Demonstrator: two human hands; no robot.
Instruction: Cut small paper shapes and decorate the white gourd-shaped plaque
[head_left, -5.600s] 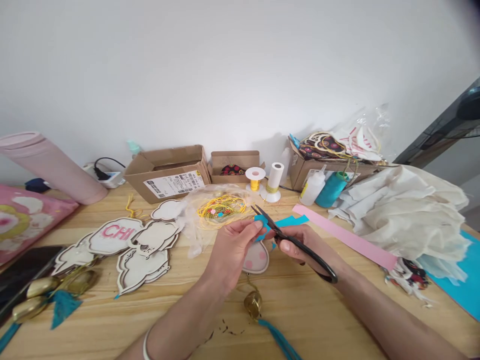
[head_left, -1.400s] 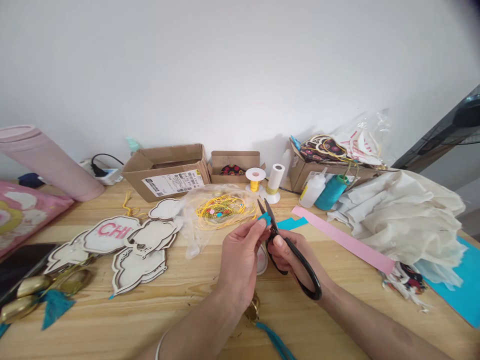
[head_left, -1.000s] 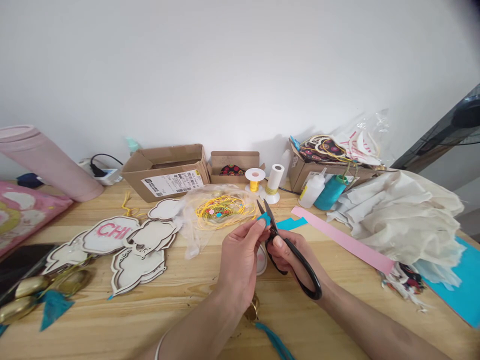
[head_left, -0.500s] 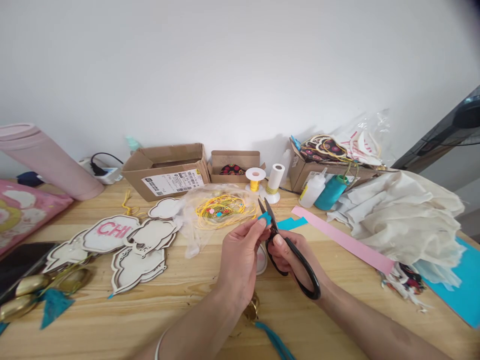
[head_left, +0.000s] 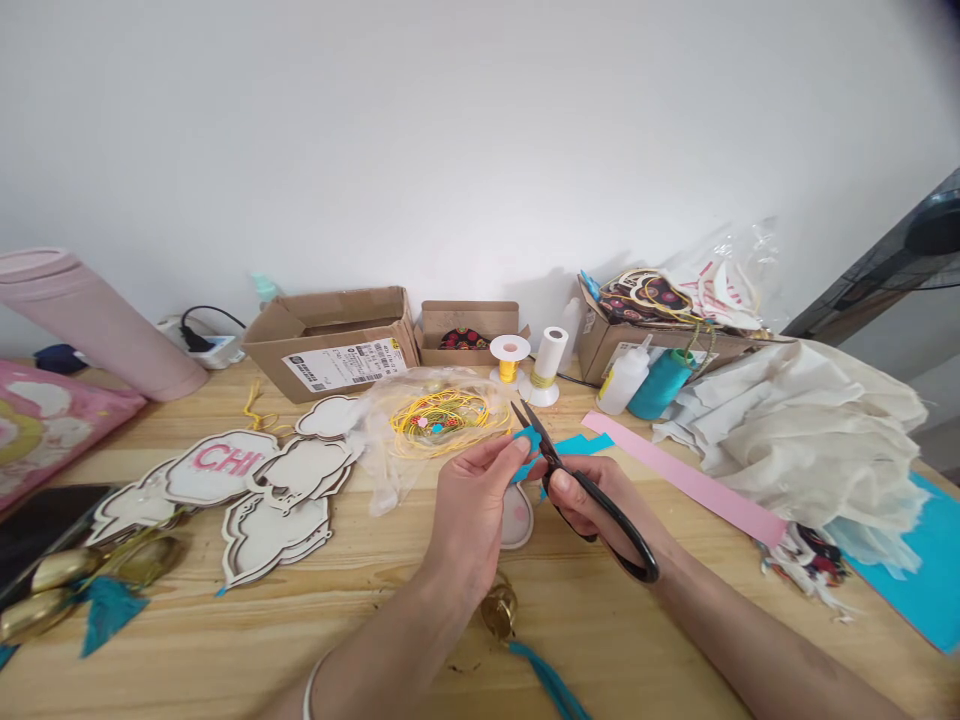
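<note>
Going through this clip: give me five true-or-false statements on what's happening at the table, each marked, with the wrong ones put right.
1. The right hand holds the scissors. True.
2. The left hand pinches a piece of pink fabric. False: it pinches a blue piece.
3. The pink strip lies on the table. True.
4. The bell in front of the hands sits inside a cardboard box. False: that bell is on the table.
5. The teal spool stands beside the white bottle. True.
</note>
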